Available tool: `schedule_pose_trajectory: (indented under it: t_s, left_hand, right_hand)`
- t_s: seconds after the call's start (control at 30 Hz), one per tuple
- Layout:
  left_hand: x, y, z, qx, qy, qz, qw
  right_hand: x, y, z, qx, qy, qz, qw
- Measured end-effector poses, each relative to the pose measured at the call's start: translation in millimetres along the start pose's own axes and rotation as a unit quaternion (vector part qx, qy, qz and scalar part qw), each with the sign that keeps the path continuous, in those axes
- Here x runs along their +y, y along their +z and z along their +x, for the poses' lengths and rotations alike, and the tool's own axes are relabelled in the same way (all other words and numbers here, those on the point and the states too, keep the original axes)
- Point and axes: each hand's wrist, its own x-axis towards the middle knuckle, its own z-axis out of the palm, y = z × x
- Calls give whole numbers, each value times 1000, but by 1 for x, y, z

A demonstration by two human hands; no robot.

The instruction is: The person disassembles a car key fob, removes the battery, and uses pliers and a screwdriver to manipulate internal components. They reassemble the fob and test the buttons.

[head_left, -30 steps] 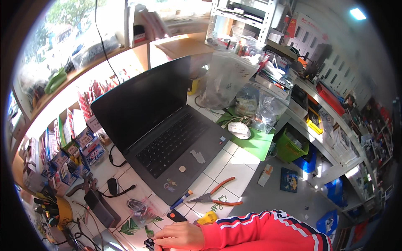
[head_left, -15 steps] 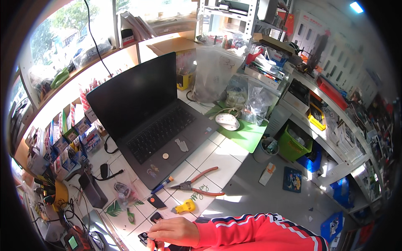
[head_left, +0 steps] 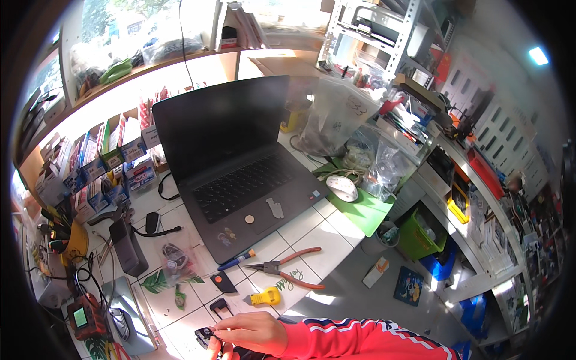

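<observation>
right hand (head_left: 255, 332) at the near edge of the tiled surface (head_left: 312, 231), fingers pinched together on a small black part (head_left: 206, 335) — red sleeve behind it. left hand not seen. yellow tool (head_left: 266, 296) just beyond; red-handled pliers (head_left: 282, 269) farther, open laptop (head_left: 231, 162) at far centre.
</observation>
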Motion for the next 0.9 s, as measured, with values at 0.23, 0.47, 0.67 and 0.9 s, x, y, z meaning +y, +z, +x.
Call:
schedule_pose_trajectory:
  t_s: [0.23, 0.47, 0.67, 0.9]
  left_hand:
    - [8, 5, 0, 14, -34, -45, 998]
    - [9, -5, 10, -35, -56, -44, 997]
    - [5, -12, 17, -54, -39, -52, 996]
    - [20, 15, 27, -154, 37, -65, 985]
  right_hand:
    - [9, 7, -1, -10, 15, 13, 1000]
    - [14, 9, -1, 1, 34, 21, 999]
    - [20, 7, -1, 4, 29, 4, 1000]
    - [22, -8, 15, -37, 10, -44, 998]
